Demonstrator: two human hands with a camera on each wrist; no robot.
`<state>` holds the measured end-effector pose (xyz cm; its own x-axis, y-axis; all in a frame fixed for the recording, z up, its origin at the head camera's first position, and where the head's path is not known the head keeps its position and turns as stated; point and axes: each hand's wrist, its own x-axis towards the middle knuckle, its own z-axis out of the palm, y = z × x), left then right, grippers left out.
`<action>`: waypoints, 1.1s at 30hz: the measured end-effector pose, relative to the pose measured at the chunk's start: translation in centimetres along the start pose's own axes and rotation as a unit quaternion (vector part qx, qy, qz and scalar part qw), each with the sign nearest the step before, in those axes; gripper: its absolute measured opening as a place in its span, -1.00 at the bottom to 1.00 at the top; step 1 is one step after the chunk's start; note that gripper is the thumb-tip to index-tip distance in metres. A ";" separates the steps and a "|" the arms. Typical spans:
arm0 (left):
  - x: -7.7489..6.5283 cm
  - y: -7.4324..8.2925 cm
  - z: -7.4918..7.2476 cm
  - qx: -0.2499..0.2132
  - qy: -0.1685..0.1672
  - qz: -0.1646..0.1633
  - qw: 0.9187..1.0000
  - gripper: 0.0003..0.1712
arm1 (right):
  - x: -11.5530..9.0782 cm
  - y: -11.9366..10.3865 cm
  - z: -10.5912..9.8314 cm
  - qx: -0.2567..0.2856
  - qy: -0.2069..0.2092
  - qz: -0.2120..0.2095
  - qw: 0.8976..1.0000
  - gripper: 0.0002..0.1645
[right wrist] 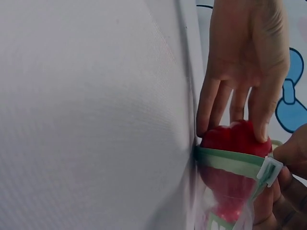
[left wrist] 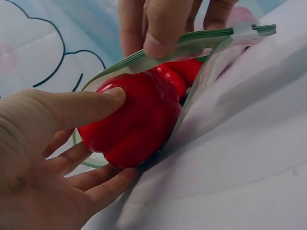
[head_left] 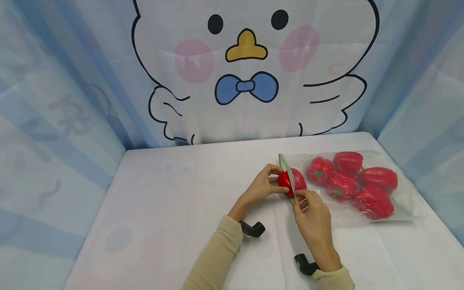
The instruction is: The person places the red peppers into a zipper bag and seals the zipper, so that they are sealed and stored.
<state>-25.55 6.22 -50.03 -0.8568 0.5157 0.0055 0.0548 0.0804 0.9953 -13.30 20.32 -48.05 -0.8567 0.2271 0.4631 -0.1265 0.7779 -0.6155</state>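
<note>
A red bell pepper (head_left: 284,182) sits in the mouth of a clear zip bag (head_left: 409,203), partly inside it. My left hand (head_left: 262,185) grips the pepper's outer end, thumb on top and fingers round the side and underneath, as the left wrist view shows. The bag's green zip edge (left wrist: 206,36) crosses over the pepper (left wrist: 134,124). At the near end of the opening, my right hand (head_left: 314,219) pinches the bag's edge close to a white slider (right wrist: 269,171). Several more red bell peppers (head_left: 378,179) lie inside the bag.
The bag lies flat on the white-covered table (head_left: 174,225), toward its right side. Behind the table hangs a curtain (head_left: 246,117) with a cartoon bird, and pale blue curtains flank both sides. A black camera mount (head_left: 253,228) is on the left wrist.
</note>
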 end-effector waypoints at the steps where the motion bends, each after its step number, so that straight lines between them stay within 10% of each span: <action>1: 0.0 -0.1 0.2 -0.005 0.001 0.001 1.000 -0.33 | 0.0 0.0 0.0 -0.001 0.000 0.000 1.000 -0.78; 25: 0.2 -1.3 3.5 -0.054 0.021 0.021 0.998 -0.33 | -0.1 -0.1 0.0 -0.003 0.004 0.000 1.000 -0.78; 33: 0.2 -1.4 3.2 0.005 0.016 0.040 0.999 -0.59 | -0.1 -0.3 0.0 -0.001 0.007 -0.004 1.000 -0.76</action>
<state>-24.19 8.92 -51.72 -0.8651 0.4938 0.0875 0.1278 0.0484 0.9906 -13.13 20.06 -47.88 -0.8484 0.2288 0.4773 -0.1330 0.7806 -0.6107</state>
